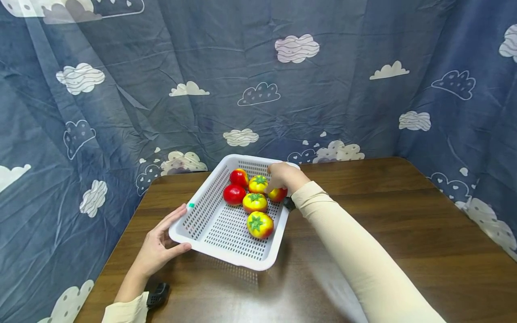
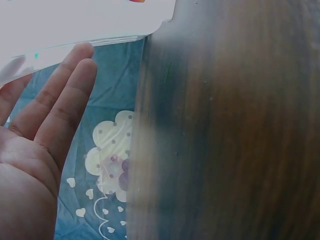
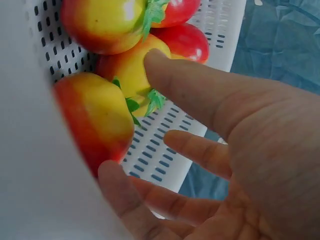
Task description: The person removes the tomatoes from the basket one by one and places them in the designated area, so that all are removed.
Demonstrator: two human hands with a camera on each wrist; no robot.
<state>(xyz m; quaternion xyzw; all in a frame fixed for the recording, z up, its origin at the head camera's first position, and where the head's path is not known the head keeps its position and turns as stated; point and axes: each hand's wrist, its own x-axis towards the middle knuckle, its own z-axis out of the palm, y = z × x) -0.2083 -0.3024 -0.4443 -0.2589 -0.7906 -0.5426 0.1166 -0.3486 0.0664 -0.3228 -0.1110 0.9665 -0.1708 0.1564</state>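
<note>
A white perforated plastic basket [image 1: 220, 254] stands on the wooden table, holding several glossy toy fruits. Some show yellow tops with green star-shaped leaves, such as the front fruit [image 1: 260, 224]; two look red, including the left one [image 1: 234, 194]. My left hand [image 1: 155, 246] spans the basket's near left corner, thumb at the front rim and straight fingers along the left side. Over the right rim, my right hand [image 1: 284, 175] reaches inside, thumb and fingers spread around a red-yellow fruit [image 1: 278, 195]. In the right wrist view a fingertip meets the nearest fruit [image 3: 97, 120], with the thumb over another.
The brown table [image 1: 383, 215] extends right of the basket. A dark blue curtain [image 1: 323, 98] with cloud prints hangs behind and along both sides. Black wrist devices show at the left wrist [image 1: 158, 295] and beside the right wrist.
</note>
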